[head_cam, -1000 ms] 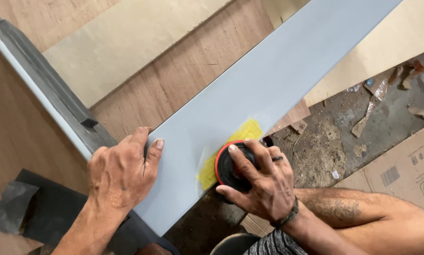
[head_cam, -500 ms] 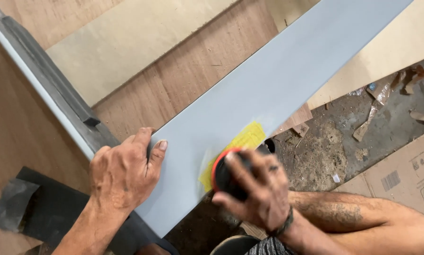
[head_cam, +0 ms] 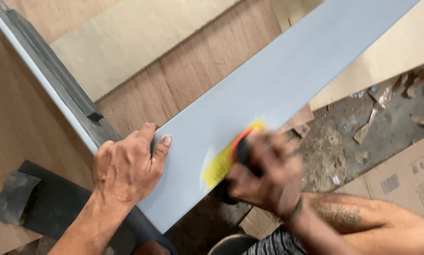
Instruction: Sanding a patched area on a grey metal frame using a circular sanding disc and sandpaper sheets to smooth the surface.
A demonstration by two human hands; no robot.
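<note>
Right hand blurred, grip closed around round black sanding pad with red rim, yellow sheet beneath; left hand flat, fingers spread, pressing long grey board just left of pad.

Long board: plain pale grey. Patch on its near edge: bright yellow. Round pad under the right hand: black, red-orange rim. Plywood sheets: reddish brown, grained. Cardboard: tan. Garment: black-and-white stripes.

Bare forearms, dusty; right hand blurred, dark wristband; left hand grimy.
</note>
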